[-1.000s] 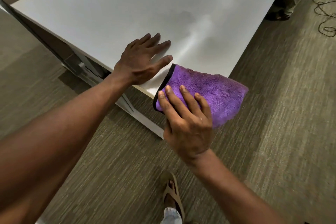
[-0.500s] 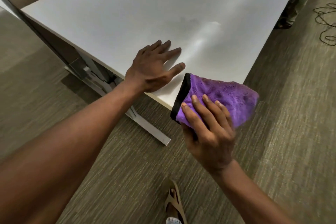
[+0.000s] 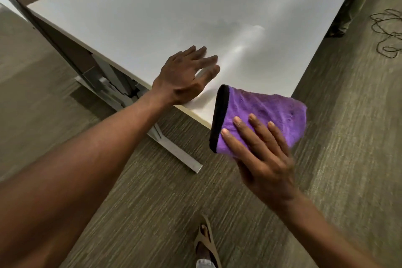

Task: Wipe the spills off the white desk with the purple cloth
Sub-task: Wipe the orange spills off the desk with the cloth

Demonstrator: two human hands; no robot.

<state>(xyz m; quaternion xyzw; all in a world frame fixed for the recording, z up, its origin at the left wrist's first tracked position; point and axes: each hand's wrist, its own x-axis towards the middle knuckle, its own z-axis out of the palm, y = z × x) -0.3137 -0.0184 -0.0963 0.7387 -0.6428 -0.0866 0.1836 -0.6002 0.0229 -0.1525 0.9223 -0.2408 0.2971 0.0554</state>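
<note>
The white desk [image 3: 165, 6] fills the upper half of the head view, its near corner pointing toward me. A faint grey smear [image 3: 219, 26] shows near the desk's middle. My left hand [image 3: 185, 76] rests flat on the desk by its near edge, fingers spread, holding nothing. My right hand [image 3: 261, 159] grips the folded purple cloth [image 3: 265, 113], which has a black trimmed edge. The cloth is lifted off the desk and hangs in the air just past the near corner, above the floor.
The desk's metal leg and foot [image 3: 174, 150] run along the carpet under the near edge. A tangle of black cable [image 3: 387, 32] lies on the floor at the far right. Another person's legs [image 3: 356, 2] stand beside the desk's right side. My sandalled foot [image 3: 206, 246] is below.
My right hand has drawn the purple cloth off the desk's corner toward me and lifted it into the air. My left hand has stayed flat on the desk.
</note>
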